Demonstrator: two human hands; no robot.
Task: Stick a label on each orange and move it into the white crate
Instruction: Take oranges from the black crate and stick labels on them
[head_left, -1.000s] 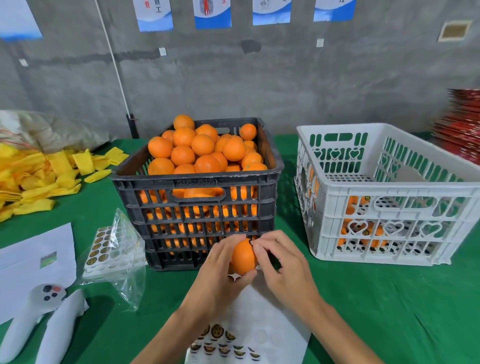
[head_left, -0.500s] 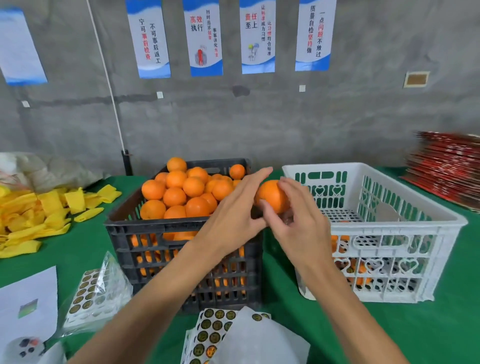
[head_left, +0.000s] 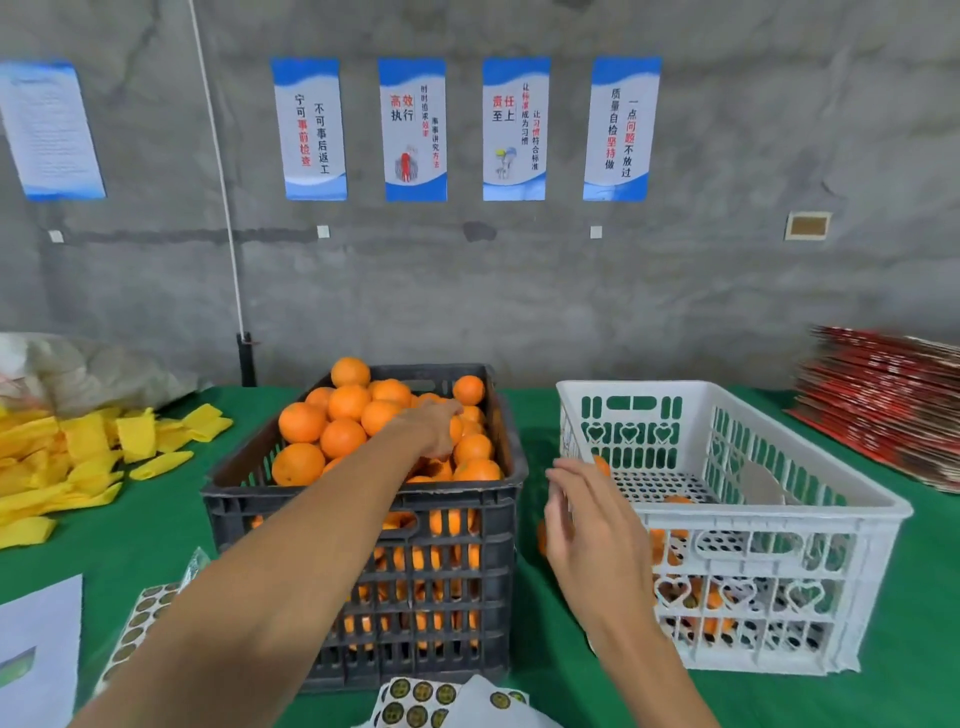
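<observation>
Grey concrete wall with four blue-and-white posters (head_left: 466, 129) in a row, a fifth paper at far left. Green surface (head_left: 156, 525) below. Two crates side by side: black crate (head_left: 363, 525) heaped with oranges (head_left: 343, 437), white crate (head_left: 753, 525) to its right with a few oranges low inside, count unclear through the lattice; one orange (head_left: 601, 464) shows just past the right hand's fingertips by the near-left inner wall. Oranges are round, no long axis or pointing direction readable; no stickers visible on them from here.

Left hand (head_left: 434, 428) reaches over the black crate's front rim, palm down on the pile, fingers curled over an orange on the right side of the heap; whether it actually grips it I cannot tell. Right hand (head_left: 587, 525) hovers at the white crate's near-left corner, fingers relaxed and spread, holding nothing, motion-blurred. Hands well apart.

Below the hands, at the frame's bottom edge: label sheet (head_left: 421, 701) with round dark-gold stickers. Second sheet (head_left: 140, 618) left of the left forearm. Yellow cloth pieces (head_left: 78, 457) far left, red stack (head_left: 883, 400) far right.
</observation>
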